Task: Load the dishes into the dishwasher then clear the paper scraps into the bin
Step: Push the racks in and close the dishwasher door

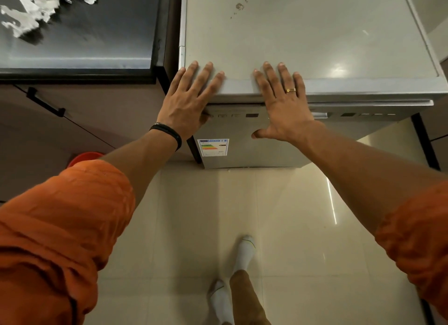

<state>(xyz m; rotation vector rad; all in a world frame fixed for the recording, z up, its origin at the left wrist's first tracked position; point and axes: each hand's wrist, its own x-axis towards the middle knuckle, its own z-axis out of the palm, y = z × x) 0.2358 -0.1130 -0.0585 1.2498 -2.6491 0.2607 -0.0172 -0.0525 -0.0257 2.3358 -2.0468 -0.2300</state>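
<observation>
Orange sleeves [60, 227] reach out to the big grey dishwasher [315, 33].
It stands beside the dark counter [97, 46], and its door [242, 152] looks shut. The left hand [189, 99] and right hand [281, 106] lie flat on its front top edge, fingers straight and spread, holding nothing. I think this is the push to close it: press evenly with both palms, close to the door's top. The paper scraps [31, 14] sit on the counter, well apart.
</observation>
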